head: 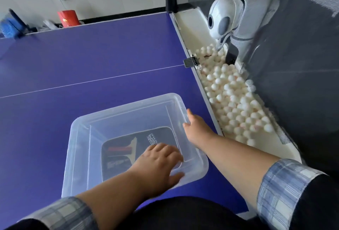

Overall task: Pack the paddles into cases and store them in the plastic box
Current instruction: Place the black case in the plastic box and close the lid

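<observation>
Clear plastic box (80,147) at lower centre of the frame, standing open on the blue surface (91,55). Flat on its floor, 1 dark case (121,149) with red and white print, its near right part hidden under the left hand (157,165). Both hands at the box. Left hand at the near right corner: fingers curled over the rim and down inside, thumb outside against the wall, pinching that corner. Right hand (195,128) laid on the right rim further up the frame, thumb toward the inside, other fingers mostly hidden behind the hand; grip or mere touch impossible to tell. Plaid sleeves (282,189) pushed back on both forearms. Thin white line (91,81) crossing the surface above the box. Along the surface's right edge, a white trough (192,25) heaped with white balls (233,97). At upper right, a white and grey machine (220,20) over the trough. Upper left, beyond the surface, 1 red container (68,18).
</observation>
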`<action>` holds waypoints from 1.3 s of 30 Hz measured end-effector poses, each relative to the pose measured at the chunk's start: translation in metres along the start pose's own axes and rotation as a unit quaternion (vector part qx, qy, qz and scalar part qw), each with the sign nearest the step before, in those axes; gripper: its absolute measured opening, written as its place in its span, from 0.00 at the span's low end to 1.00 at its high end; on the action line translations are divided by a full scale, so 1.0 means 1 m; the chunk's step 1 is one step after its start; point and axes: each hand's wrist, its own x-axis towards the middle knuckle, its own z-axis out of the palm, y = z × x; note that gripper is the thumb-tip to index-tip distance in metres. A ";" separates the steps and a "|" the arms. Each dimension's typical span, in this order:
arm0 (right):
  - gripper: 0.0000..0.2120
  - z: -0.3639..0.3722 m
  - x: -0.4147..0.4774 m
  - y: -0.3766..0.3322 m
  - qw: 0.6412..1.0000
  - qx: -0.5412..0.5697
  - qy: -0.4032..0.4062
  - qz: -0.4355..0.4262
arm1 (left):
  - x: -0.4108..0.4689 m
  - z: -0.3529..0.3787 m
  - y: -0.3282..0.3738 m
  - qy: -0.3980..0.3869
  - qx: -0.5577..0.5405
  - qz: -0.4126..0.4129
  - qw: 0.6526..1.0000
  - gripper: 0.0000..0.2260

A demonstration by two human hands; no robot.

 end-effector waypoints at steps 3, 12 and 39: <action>0.30 0.011 -0.004 0.003 1.000 0.003 0.006 0.002 | 0.041 0.004 -0.011 0.003 -0.029 -0.129 0.991 0.23; 0.28 0.018 -0.006 0.011 0.999 0.020 0.027 -0.008 | 0.129 0.026 -0.071 -0.161 0.073 -0.254 0.951 0.38; 0.34 0.020 -0.044 -0.001 0.994 -0.038 0.099 0.026 | 0.067 0.046 -0.020 -0.119 0.036 -0.210 0.970 0.26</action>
